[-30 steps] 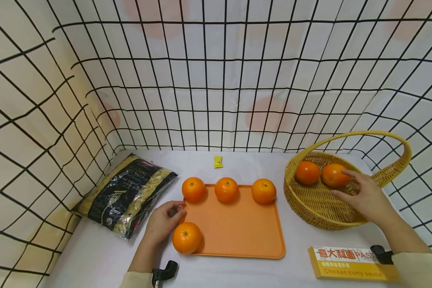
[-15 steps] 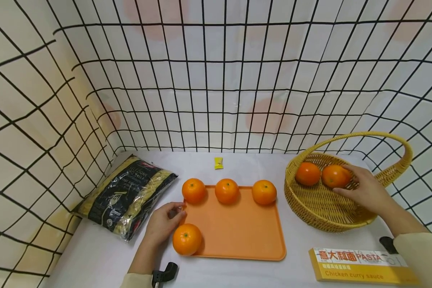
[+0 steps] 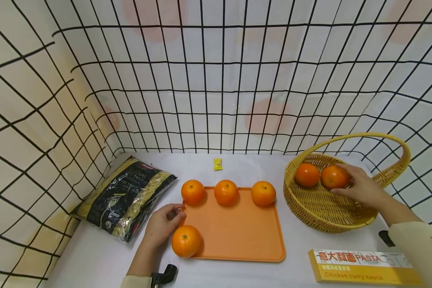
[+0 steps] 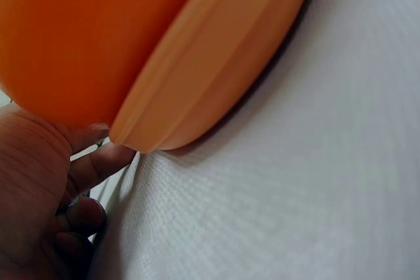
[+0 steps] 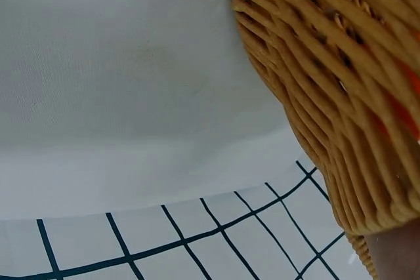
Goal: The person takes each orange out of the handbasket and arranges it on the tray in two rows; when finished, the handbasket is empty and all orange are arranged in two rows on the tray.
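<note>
In the head view my right hand [image 3: 361,186] reaches into the wicker basket [image 3: 309,218]. Its thumb and fingers grip the right-hand orange [image 3: 334,177]. A second orange [image 3: 307,175] lies beside that one in the basket. My left hand [image 3: 162,224] pinches the left rim of the flat orange tray [image 3: 237,232]; the left wrist view shows the thumb and a finger at the tray's rim [image 4: 190,70]. Near that hand an orange [image 3: 186,241] sits on the tray's front left corner. Along the back edge stand three oranges, the middle one [image 3: 226,192] among them. In the right wrist view the basket's wall [image 5: 321,96] hides most of the right hand.
A bag of pasta [image 3: 126,196] lies left of the tray. Behind the tray is a small yellow packet [image 3: 217,164]. The pasta box [image 3: 363,266] lies in front of the basket, below the right forearm. The basket's handle [image 3: 363,135] arches behind the right hand.
My right hand has settled onto the right-hand orange in the basket, its fingers now round it. The right sleeve has shifted slightly. My left hand stays at the tray's rim.
</note>
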### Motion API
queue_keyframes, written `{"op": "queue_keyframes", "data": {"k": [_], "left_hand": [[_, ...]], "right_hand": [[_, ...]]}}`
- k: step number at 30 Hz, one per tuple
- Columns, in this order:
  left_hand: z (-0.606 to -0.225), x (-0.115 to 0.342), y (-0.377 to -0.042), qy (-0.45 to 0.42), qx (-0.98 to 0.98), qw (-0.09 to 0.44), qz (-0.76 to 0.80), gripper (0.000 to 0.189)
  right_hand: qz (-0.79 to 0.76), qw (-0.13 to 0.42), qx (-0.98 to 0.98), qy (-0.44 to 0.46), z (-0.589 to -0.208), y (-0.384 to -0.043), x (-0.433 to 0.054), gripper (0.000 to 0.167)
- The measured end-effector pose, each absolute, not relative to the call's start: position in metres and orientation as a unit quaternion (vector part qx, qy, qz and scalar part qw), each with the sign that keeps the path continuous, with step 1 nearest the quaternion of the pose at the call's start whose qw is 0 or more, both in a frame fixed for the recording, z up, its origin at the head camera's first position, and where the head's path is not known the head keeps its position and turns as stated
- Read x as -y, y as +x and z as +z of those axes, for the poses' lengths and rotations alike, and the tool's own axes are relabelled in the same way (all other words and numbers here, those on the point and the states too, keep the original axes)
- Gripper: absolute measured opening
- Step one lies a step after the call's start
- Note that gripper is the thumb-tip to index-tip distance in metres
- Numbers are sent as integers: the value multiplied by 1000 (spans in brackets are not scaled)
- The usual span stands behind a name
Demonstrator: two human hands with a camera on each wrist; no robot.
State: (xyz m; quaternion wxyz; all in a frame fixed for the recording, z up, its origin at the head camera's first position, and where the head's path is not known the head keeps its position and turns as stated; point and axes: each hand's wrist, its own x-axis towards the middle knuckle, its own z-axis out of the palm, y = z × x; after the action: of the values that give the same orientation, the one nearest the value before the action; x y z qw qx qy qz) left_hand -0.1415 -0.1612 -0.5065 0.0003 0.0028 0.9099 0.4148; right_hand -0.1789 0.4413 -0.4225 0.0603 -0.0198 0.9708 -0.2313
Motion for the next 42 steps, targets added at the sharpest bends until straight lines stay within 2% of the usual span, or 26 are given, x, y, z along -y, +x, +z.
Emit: {"op": "queue_keyframes", "data": {"k": [24, 30, 37, 42], "left_hand": [[-509, 163, -141, 3, -909, 2, 417, 23], [-510, 162, -141, 3, -909, -1, 417, 24], [-509, 161, -141, 2, -910, 1, 414, 24], [-509, 162, -141, 3, -911, 3, 412, 23]], "right_hand": [[-208, 41, -977, 26, -442, -190, -439, 108], [-209, 19, -978, 21, -443, -190, -438, 101], [-207, 32, -977, 25, -436, -185, -438, 110], [-224, 22, -974, 34, -426, -176, -435, 110]]}}
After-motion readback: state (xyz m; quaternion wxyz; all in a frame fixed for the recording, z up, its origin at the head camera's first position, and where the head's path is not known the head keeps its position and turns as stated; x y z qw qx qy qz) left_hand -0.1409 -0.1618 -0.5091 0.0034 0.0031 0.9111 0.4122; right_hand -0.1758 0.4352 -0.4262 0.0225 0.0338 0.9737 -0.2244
